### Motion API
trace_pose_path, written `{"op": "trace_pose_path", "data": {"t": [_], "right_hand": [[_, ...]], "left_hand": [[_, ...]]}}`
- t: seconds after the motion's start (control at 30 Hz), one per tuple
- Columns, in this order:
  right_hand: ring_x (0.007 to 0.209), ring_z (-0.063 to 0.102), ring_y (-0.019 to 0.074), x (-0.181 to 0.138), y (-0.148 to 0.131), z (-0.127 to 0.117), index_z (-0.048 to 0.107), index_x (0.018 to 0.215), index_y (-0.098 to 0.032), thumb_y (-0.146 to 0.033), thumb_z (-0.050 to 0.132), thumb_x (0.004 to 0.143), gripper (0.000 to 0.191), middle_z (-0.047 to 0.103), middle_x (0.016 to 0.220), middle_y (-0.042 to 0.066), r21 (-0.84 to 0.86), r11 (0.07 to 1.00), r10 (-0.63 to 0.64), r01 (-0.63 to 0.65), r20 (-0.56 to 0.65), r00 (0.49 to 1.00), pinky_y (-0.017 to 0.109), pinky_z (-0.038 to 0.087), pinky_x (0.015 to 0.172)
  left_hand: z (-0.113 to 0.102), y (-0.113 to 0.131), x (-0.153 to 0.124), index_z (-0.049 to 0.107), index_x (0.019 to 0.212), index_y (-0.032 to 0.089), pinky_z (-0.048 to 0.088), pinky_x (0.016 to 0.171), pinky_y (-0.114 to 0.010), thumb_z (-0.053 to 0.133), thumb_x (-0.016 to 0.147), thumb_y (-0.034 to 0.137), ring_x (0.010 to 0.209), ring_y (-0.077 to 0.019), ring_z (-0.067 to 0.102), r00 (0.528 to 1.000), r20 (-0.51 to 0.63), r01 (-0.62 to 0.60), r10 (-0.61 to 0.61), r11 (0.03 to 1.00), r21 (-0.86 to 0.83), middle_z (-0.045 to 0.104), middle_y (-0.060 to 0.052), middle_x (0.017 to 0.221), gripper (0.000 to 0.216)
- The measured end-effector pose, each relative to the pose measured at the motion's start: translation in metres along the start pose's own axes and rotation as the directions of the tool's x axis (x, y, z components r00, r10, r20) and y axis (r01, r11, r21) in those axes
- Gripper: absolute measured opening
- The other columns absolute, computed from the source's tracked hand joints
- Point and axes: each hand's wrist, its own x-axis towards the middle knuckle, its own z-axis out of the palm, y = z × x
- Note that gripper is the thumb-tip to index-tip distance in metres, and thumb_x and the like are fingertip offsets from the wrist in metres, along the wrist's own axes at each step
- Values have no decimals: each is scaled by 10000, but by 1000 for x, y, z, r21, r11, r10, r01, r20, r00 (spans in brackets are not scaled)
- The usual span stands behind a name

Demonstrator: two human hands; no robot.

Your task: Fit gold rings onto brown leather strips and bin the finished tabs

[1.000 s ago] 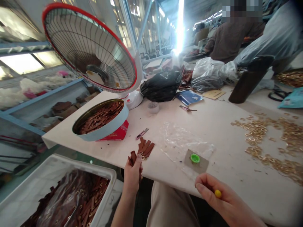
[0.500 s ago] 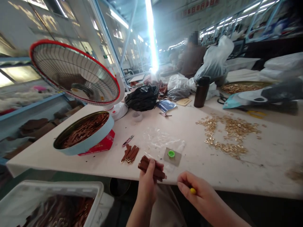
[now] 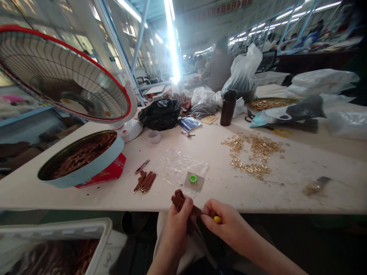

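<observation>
My left hand [image 3: 176,223] grips a bunch of brown leather strips [image 3: 183,202]. My right hand [image 3: 226,225] pinches a strip's end, fingers closed around a small yellow piece [image 3: 217,219].

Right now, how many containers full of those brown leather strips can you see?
2. A round tin sits on the table under the fan; a white crate stands below the table's edge, partly cut off. Bags farther back may hide more.

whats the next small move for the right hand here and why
Probably pinch the end strap and draw it out. The left hand grips a bundle of brown straps, and the right hand, with a small yellow piece in it, already has fingertips at the bundle's end.
</observation>
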Motion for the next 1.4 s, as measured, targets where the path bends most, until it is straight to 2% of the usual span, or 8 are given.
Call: {"op": "trace_pose_path", "data": {"t": [0.17,0.37,0.57,0.67,0.77,0.87,1.03,1.4], "right_hand": [[526,419,111,4,3,-7,425,661,-198,-219,456,778,122,451,558,-56,144,989,39,-35,-20,999,211,335,487],[533,493,130,5,7,-3,425,675,-207,-185,443,795,124,541,566,-40,22,1000,18,-16,-69,997,227,360,505],[573,526,140,5,5,0,461,676,-201,-236,431,841,172,587,616,-16,29,999,21,-21,-18,1000,228,388,525],[573,521,148,10,9,-14,484,685,-200,-314,389,880,245,569,606,-13,-115,993,19,-22,-32,999,232,377,517],[624,555,172,18,26,-47,544,757,-197,-310,356,902,262,596,656,6,-425,902,36,-79,-107,994,253,389,560],[873,578,193,28,56,-90,585,947,-181,-164,378,872,220,641,925,60,-725,658,63,-203,-216,974,265,402,747],[851,582,215,55,102,-136,614,945,-157,-74,426,815,244,629,956,93,-806,487,157,-336,-298,942,275,382,702],[784,578,179,84,127,-150,593,864,-146,-219,503,878,117,617,823,35,-852,419,292,-315,-203,935,299,422,679]], "left_hand": [[3,-6,-3,497,672,161,254,394,-169,699,656,337,382,-51,365,983,160,100,-87,992,-76,455,70,404,268],[14,-13,0,516,624,139,275,428,-175,735,612,334,411,-49,383,985,130,139,-115,972,-190,462,60,426,293],[10,-16,6,503,578,140,276,435,-173,734,601,363,411,-49,389,988,86,137,-126,979,-148,468,51,418,322],[6,-13,10,498,589,147,260,417,-168,731,604,378,399,-50,381,994,58,98,-92,989,-109,475,53,412,329],[1,-9,14,505,600,146,257,410,-157,734,603,396,395,-42,370,998,-15,55,-56,996,-65,481,54,412,339],[-3,-10,22,499,590,151,266,403,-150,744,575,441,384,-39,369,996,-66,60,-62,998,-37,474,57,392,380],[-1,-20,37,513,569,143,247,376,-144,760,514,496,368,-34,362,993,-91,74,-75,997,-16,463,56,379,434],[-3,-14,40,512,569,148,269,375,-154,764,476,515,375,-41,374,983,-173,70,-63,997,34,477,56,401,455]]}}
